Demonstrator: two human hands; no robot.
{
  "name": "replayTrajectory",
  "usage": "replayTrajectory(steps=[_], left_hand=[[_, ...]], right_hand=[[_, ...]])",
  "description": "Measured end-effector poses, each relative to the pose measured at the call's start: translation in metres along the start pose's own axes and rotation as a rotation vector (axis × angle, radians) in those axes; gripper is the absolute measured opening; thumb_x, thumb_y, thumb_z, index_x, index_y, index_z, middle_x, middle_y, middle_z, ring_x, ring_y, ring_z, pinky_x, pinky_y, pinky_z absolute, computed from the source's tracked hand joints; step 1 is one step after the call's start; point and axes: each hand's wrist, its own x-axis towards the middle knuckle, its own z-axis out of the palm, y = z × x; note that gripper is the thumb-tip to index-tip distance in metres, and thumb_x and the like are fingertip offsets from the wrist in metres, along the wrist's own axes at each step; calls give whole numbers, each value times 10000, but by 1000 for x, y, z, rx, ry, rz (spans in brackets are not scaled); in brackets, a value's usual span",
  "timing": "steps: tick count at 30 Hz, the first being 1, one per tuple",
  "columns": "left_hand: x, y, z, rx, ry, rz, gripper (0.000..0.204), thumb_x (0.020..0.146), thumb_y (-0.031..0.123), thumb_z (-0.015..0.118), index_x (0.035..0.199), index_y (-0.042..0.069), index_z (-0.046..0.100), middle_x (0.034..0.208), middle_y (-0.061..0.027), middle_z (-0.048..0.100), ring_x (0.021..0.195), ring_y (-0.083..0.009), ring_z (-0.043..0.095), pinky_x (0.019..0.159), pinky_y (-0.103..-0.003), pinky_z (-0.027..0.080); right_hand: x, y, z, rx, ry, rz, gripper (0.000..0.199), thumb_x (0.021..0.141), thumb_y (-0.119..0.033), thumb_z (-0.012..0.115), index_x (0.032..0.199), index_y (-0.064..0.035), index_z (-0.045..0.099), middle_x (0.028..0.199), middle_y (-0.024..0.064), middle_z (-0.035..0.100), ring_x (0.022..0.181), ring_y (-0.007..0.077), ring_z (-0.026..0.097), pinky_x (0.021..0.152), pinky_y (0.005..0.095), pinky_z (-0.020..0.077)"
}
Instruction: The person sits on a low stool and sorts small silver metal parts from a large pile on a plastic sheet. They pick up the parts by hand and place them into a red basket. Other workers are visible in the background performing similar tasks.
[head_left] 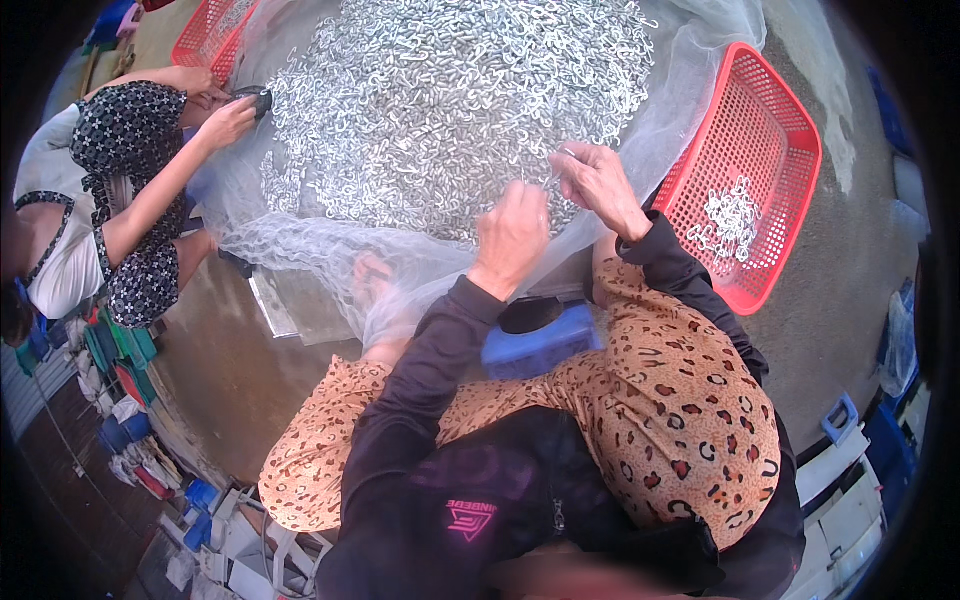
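A wide heap of small silvery metal hooks (450,110) lies on a white mesh net (300,232) in front of me. Over its near edge, my left hand (512,238) is closed with the fingertips pinched together; what they hold is hidden. Just to the right, my right hand (600,185) is also closed, thumb and forefinger pressed together. A small silvery piece like the hooks shows at its fingertips. The two hands are close together but apart. Beside the right forearm stands a red plastic basket (806,165) with a small pile of linked-looking hooks (728,220) in it.
At the left, another person's hand (228,122) is at the heap's edge, near a dark object. Behind that person's hands stands another red basket (205,40). A blue plastic box (540,345) lies between my legs. Plastic stools and bins (850,480) stand at the lower right.
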Motion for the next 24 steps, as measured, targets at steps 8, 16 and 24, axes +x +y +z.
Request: replayTrajectory(steps=[8,16,24], left_hand=[[11,-10,13,-195,148,-15,89,862,72,565,797,32,520,734,-122,493,627,-318,548,521,-402,416],[0,-16,16,-217,81,30,112,856,89,591,783,27,532,706,-117,492,597,-314,533,512,-397,408],[21,-5,-9,-174,-49,194,149,841,73,589,738,39,487,696,-110,474,575,-303,524,497,-391,409]], right_hand=[[1,18,2,693,-59,235,208,883,-191,567,749,-34,547,554,-1,478,404,73,389,352,220,246],[-2,16,7,359,-51,17,221,876,-205,596,697,-81,557,543,-51,458,418,27,359,374,211,239],[-10,22,-2,607,104,84,207,852,-148,607,662,-71,582,525,-34,486,393,19,367,355,195,221]])
